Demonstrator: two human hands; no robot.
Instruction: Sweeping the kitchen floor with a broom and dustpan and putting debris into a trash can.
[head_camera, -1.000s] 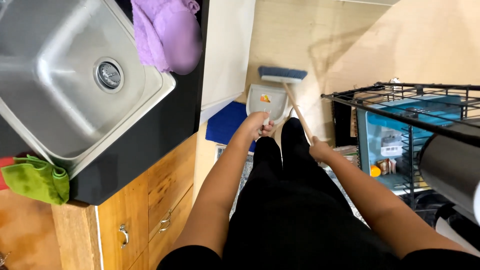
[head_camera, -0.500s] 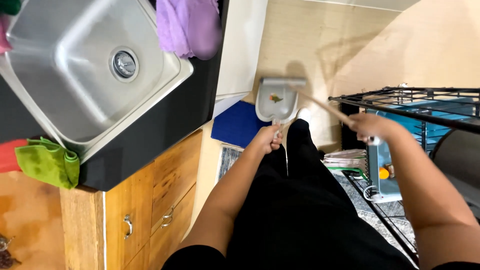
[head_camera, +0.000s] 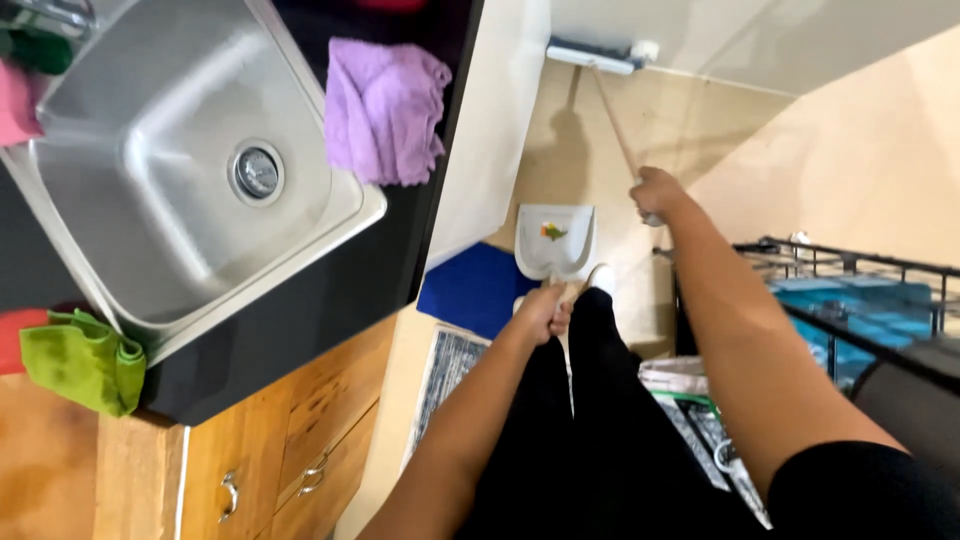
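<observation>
While the left hand is closed around the handle of a pale grey plastic dustpan, the pan lies flat on the beige floor just ahead of the person's feet, with small orange and green scraps lying in its tray. The right hand is wrapped around the thin wooden handle of a broom, whose blue-and-white head rests far forward against the foot of the wall. Half a second ago that brush head sat close to the dustpan's mouth and the right hand was drawn back over the black wire rack; now the arm is stretched out and the broom is well apart from the pan. A purple cloth lies on the dark surface beside the steel sink.
</observation>
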